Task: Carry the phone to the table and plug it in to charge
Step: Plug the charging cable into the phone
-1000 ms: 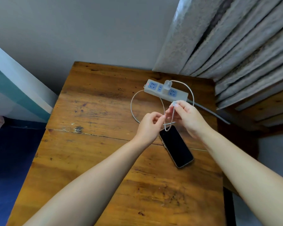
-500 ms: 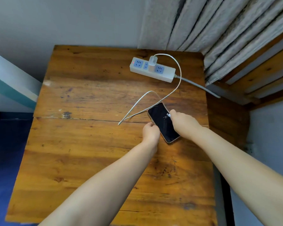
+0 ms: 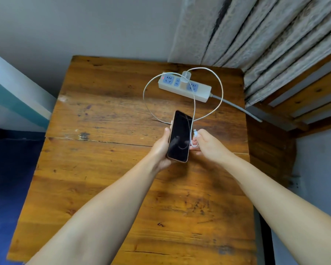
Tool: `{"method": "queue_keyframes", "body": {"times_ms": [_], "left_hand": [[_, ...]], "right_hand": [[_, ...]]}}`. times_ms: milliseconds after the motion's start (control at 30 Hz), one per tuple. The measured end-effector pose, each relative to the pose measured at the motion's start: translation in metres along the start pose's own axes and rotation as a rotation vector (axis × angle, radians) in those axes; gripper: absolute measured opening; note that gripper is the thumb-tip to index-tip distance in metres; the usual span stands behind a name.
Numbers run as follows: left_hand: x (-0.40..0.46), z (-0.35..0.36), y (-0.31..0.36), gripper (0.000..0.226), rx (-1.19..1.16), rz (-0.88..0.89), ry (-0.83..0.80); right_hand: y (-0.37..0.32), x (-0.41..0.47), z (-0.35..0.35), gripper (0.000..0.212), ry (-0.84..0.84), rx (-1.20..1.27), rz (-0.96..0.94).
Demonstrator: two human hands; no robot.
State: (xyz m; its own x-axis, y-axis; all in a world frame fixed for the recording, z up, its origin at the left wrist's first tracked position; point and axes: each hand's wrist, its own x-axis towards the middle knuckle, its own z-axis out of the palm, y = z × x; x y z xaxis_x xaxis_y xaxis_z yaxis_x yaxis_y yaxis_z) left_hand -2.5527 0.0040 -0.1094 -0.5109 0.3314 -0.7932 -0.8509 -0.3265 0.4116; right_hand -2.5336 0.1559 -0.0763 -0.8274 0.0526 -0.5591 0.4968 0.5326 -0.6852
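A phone [image 3: 180, 135] with a dark screen and gold edge is lifted above the wooden table [image 3: 107, 188], held from its left side by my left hand [image 3: 161, 148]. Just right of the phone, my right hand [image 3: 208, 145] pinches the white plug end of the charging cable [image 3: 221, 92]. The plug tip points up and is apart from the phone. The cable loops back over the table to a white charger [image 3: 185, 78] plugged into a white power strip [image 3: 185, 87] near the far edge.
A grey curtain [image 3: 266, 39] hangs at the back right above a wooden frame [image 3: 304, 96]. The strip's grey lead [image 3: 237, 107] runs off the table's right edge. A white and teal panel [image 3: 13, 96] stands to the left, over a blue floor [image 3: 8, 178].
The phone lay on the table with both hands at its near end. Now my left hand has lifted it, and my right hand holds the cable plug beside it.
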Motion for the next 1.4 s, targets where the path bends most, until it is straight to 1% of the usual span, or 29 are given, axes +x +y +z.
{"method": "queue_keyframes", "body": {"times_ms": [67,167,200,267,300,333,367,433,500,533,600,633,667,833,1200,1400], "left_hand": [[-0.001,-0.005,0.015,0.061,0.058,0.019,-0.115],[-0.011,-0.011,0.039,0.068,0.1,0.056,-0.156],[-0.014,-0.015,0.045,0.067,0.091,0.06,-0.159],[-0.023,-0.028,0.057,0.067,0.077,0.074,-0.177],[-0.029,-0.039,0.063,0.067,0.067,0.088,-0.188],[-0.034,-0.045,0.066,0.068,0.041,0.087,-0.215],[-0.039,-0.05,0.069,0.068,0.006,0.09,-0.242],[-0.051,-0.067,0.077,0.067,-0.115,0.139,-0.294],[-0.06,-0.075,0.084,0.064,-0.335,0.2,-0.337],[-0.062,-0.08,0.088,0.064,-0.423,0.254,-0.339],[-0.064,-0.085,0.097,0.064,-0.513,0.336,-0.327],[-0.066,-0.086,0.101,0.063,-0.523,0.361,-0.314],[-0.067,-0.087,0.103,0.062,-0.522,0.381,-0.297],[-0.072,-0.093,0.101,0.064,-0.529,0.415,-0.278],[-0.071,-0.095,0.096,0.065,-0.636,0.401,-0.283],[-0.068,-0.095,0.095,0.061,-0.633,0.384,-0.279]], "right_hand": [[-0.011,0.001,0.0,0.028,-0.018,-0.058,-0.079],[-0.031,0.006,0.001,0.028,-0.015,-0.106,-0.147],[-0.038,0.008,0.0,0.028,0.034,-0.151,-0.153],[-0.053,0.014,-0.004,0.029,0.244,-0.302,-0.194],[-0.063,0.017,-0.003,0.029,0.338,-0.357,-0.247],[-0.069,0.015,-0.005,0.029,0.388,-0.373,-0.301],[-0.074,0.012,-0.004,0.027,0.376,-0.35,-0.354],[-0.087,0.003,0.012,0.024,0.227,-0.27,-0.415],[-0.094,-0.007,0.035,0.024,0.057,-0.171,-0.394],[-0.099,-0.012,0.05,0.024,-0.055,-0.046,-0.367],[-0.108,-0.021,0.074,0.026,-0.258,0.273,-0.281],[-0.111,-0.024,0.084,0.027,-0.318,0.392,-0.251],[-0.113,-0.026,0.091,0.028,-0.348,0.46,-0.241],[-0.124,-0.032,0.118,0.027,-0.42,0.542,-0.267],[-0.129,-0.035,0.13,0.027,-0.346,0.503,-0.253],[-0.13,-0.035,0.135,0.029,-0.295,0.609,-0.151]]}}
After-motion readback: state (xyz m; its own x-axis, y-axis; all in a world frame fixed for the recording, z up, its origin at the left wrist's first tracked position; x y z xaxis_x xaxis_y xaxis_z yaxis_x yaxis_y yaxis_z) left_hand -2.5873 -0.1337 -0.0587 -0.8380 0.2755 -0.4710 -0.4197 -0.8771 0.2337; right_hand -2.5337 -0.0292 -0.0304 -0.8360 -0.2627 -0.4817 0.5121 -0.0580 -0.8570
